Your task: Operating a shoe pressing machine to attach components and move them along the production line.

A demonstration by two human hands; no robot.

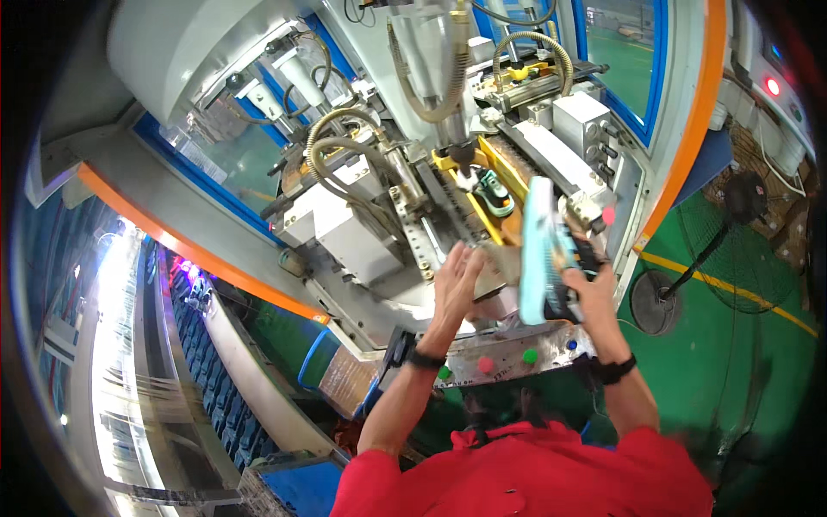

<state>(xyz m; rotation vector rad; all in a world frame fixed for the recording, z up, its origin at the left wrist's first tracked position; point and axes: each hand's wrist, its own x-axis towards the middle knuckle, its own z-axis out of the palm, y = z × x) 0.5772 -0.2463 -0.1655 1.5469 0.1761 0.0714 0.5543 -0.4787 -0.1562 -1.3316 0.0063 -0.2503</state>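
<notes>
The right hand [594, 289] gripped a black shoe with a pale-blue sole [541, 258], best held tight, while the left hand [458, 280] was uncurled nearby.

R. hand [594, 297] grips lt.-blue-soled shoe [537, 258]. L. hand [457, 280] outstretched, nr. machine [357, 237]. 2nd shoe [495, 193] sits in yellow holder [508, 169].
</notes>
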